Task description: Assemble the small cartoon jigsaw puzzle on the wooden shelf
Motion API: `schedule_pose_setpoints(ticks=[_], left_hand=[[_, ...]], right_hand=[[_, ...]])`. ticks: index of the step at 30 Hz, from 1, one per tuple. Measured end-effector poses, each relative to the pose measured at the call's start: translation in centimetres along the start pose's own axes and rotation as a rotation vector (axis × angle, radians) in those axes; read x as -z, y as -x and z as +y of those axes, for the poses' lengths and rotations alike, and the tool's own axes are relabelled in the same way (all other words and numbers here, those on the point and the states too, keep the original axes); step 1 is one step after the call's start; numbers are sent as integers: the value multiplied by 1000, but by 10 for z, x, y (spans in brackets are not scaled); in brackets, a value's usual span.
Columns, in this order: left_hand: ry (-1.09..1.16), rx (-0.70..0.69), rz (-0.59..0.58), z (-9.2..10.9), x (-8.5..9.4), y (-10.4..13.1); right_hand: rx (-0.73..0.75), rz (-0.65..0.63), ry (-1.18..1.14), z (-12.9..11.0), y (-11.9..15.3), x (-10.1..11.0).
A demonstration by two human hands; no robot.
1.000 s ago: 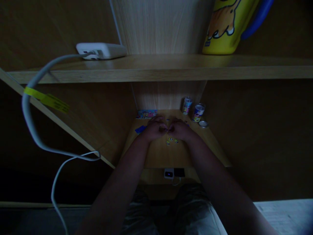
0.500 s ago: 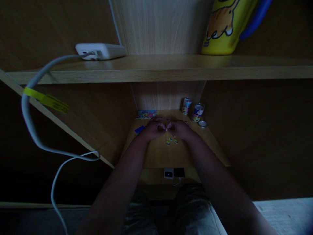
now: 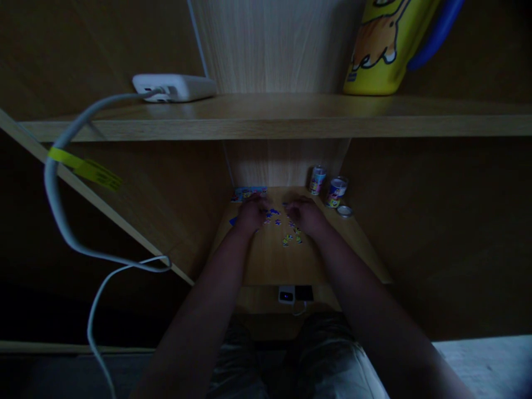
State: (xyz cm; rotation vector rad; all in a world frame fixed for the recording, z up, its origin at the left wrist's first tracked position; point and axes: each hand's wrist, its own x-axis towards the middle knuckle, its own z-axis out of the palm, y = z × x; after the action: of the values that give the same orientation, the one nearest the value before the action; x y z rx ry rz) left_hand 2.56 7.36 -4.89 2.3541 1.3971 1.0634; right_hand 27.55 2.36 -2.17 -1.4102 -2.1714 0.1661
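Dimly, pale smooth-grained wood is forming the tabletop (image 3: 266,266), and small knobbed, flat pieces are lying on it: blue ones (image 3: 274,212) between the hands, yellow ones (image 3: 287,239) nearer the front. The left hand (image 3: 250,214) is curling beside the blue pieces, partly hiding a glossy-looking printed card (image 3: 239,196); the right hand (image 3: 306,215) is bending over the pieces on its side. Whether either hand's fingers are gripping anything, I cannot tell. Two printed cylindrical cans (image 3: 318,180) are standing at the back right, a round metallic lid (image 3: 344,210) lying just beside the nearer one. Compared with half a second ago, when the fingertips were meeting, the hands are now standing apart, exposing the blue pieces. Bare wood is stretching from the yellow pieces to the front edge; side walls are bounding the space, and a thick shelf (image 3: 266,128) is crossing above.
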Motion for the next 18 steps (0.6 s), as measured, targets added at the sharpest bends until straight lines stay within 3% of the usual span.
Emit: schedule_pose_setpoints(ticks=[2, 5, 12, 18], left_hand=[[-43, 73, 15, -6, 1, 0], [-68, 64, -19, -7, -1, 2], [-125, 85, -55, -3, -5, 2], [-108, 10, -62, 2, -3, 2]], right_hand=[[72, -3, 15, -6, 0, -4], [127, -55, 63, -16, 0, -7], [-131, -94, 209, -21, 1, 1], [-158, -131, 233, -17, -1, 2]])
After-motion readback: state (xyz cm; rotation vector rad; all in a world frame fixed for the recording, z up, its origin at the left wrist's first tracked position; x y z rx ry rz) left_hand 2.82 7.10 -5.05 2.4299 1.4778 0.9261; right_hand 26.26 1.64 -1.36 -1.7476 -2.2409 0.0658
